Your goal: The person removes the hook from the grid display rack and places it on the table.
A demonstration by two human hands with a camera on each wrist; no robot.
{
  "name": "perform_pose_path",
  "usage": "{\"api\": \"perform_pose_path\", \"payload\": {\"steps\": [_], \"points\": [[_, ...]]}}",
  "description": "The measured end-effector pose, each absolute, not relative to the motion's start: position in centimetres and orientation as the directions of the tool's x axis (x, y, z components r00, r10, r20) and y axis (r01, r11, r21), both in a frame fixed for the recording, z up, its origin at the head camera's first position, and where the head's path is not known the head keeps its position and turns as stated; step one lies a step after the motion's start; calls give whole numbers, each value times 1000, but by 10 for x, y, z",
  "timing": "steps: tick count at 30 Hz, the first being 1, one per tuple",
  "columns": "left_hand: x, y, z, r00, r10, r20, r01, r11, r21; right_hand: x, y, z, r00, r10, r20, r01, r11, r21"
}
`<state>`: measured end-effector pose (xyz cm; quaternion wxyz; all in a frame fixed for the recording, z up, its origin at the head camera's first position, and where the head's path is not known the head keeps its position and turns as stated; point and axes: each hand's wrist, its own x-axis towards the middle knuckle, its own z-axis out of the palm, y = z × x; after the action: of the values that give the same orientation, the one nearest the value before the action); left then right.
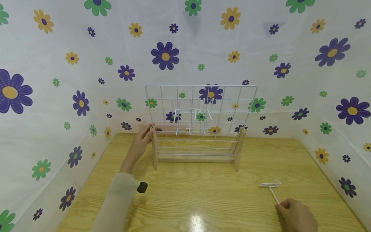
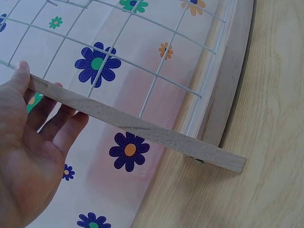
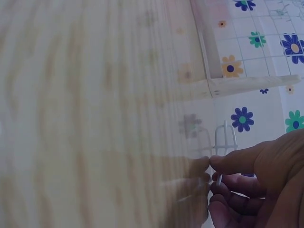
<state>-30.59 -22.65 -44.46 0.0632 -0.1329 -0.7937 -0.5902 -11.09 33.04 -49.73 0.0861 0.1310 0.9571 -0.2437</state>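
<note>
A white wire grid panel [image 1: 201, 86] stands upright in a wooden stand [image 1: 197, 158] toward the back of the table. My left hand [image 1: 139, 141] grips the top of the stand's left wooden post [image 2: 137, 127], thumb on one side and fingers on the other. Several white wire hooks [image 1: 175, 114] hang on the middle of the grid in two rows. At the front right, my right hand [image 1: 298, 215] pinches the stem of another white wire hook [image 1: 273, 194] between thumb and fingers. Its looped end points away from me, low over the wood.
The wooden table [image 1: 203, 187] has a wood-grain top. White cloth walls [image 1: 203, 38] printed with flowers enclose its back and both sides. A small black object [image 1: 142, 187] sits at my left sleeve [image 1: 118, 193].
</note>
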Motion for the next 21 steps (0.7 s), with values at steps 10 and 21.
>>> {"api": "perform_pose_path", "payload": {"steps": [10,21], "points": [[-304,-226,-443,-956,129,262,288,277,917,-111,330,-497,-948,207,-244,300,840,-452],[-305,-226,-442,-958,128,256,282,279,918,-112,330,-497,-947,206,-245,300,840,-453]]}}
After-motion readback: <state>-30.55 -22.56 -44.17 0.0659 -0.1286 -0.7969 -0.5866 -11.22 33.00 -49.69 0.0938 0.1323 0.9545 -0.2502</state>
